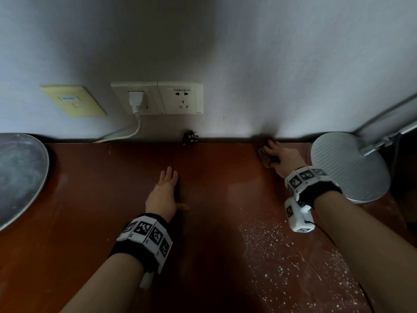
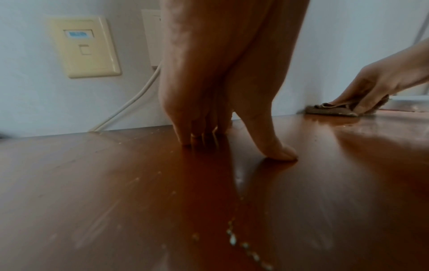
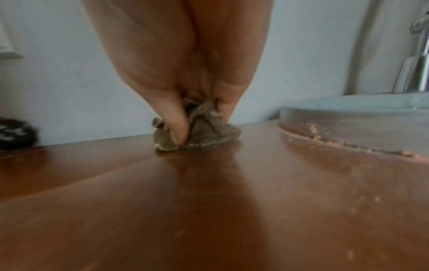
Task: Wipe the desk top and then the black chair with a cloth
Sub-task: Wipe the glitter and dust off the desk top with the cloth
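Observation:
A reddish-brown desk top runs up to a pale wall. At its far right, against the wall, my right hand presses a crumpled grey-brown cloth flat on the wood. In the right wrist view thumb and fingers pinch the bunched cloth. The left wrist view shows that hand lying over the cloth. My left hand rests flat on the middle of the desk, fingers straight, holding nothing; its fingertips touch the wood. White crumbs speckle the near right. No chair is in view.
A round silver lamp base stands right beside the cloth, its arm rising to the right. A grey round tray sits at the left edge. Wall sockets with a white plug and cable, and a loose black plug, lie along the back edge.

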